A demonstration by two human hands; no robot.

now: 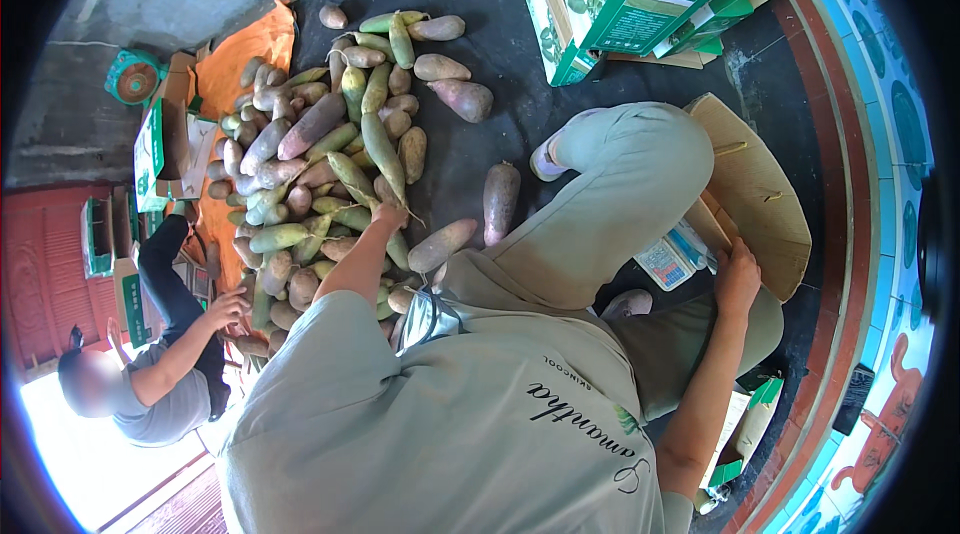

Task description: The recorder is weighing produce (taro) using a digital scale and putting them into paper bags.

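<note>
A large heap of long green radishes [379,147] and dusty purplish-brown roots [312,126] lies to my left. At its near right side, my left hand [388,215] has its fingers closed at the tip of a green radish [350,177]; part of the fingers is hidden among the roots. On the right, my right hand [738,279] grips the edge of an open cardboard box [760,189] beside my knees. What lies inside that box is mostly out of sight. A pale electronic scale or keypad device [665,262] shows between my legs, next to the box.
Single roots [501,202] lie scattered on the dark ground sheet [480,24]. Green and white cartons [640,4] stand at the far right, with another carton [750,424] near my right elbow. At left, another person [165,384] reaches toward the heap. An orange sheet [255,39] lies under its far edge.
</note>
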